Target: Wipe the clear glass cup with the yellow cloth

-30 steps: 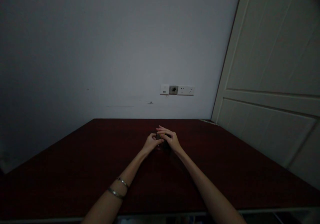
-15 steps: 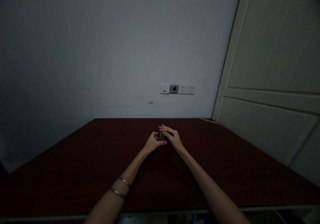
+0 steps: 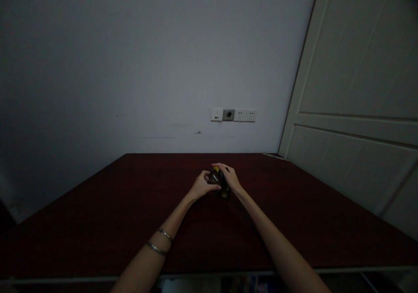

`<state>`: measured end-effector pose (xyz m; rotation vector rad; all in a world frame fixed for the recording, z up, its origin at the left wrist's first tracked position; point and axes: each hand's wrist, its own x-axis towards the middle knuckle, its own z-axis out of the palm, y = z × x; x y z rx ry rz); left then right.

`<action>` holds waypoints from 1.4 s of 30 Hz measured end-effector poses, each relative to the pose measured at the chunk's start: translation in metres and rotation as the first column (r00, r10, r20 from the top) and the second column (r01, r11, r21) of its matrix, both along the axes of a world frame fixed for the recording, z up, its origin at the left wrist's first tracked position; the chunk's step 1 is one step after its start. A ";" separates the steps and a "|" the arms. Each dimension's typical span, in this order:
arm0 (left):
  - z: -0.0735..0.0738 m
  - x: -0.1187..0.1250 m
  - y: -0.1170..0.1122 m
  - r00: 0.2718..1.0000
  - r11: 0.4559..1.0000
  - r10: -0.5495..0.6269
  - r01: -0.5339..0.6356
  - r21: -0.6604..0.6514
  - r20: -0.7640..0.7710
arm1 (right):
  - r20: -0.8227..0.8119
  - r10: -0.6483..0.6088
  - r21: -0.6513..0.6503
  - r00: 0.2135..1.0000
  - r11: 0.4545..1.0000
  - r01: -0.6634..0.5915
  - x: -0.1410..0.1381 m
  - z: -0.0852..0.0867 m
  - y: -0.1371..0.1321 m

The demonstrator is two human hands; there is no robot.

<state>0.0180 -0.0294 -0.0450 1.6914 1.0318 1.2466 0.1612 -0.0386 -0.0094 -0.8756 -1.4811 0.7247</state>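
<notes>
Between my hands is a small dark, glossy, rounded object (image 3: 214, 178), too dim to name exactly. My left hand (image 3: 200, 187) curls around its left side, thumb across the near side. A small yellow part (image 3: 216, 169) shows at the top, under the fingertips of my right hand (image 3: 230, 179). The right fingers bend over the top and far side. Below the right palm is a dark shape with yellowish patches (image 3: 224, 193); whether it belongs to the same object I cannot tell.
The dark red tabletop (image 3: 130, 210) reaches back to a pale wall (image 3: 163, 66). A row of sockets (image 3: 233, 115) is set in that wall. A white panelled door (image 3: 352, 110) stands along the right side. Unclear items (image 3: 248, 284) lie below the table's front edge.
My right hand has shifted slightly right and its fingers have drawn in over the top. More of the dark object and its yellow part now shows. My left hand keeps its hold.
</notes>
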 end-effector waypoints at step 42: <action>0.006 -0.005 -0.001 0.969 0.959 -0.038 0.104 -0.265 0.244 | 0.393 -0.051 0.174 0.918 0.985 -0.020 0.010 -0.029 -0.006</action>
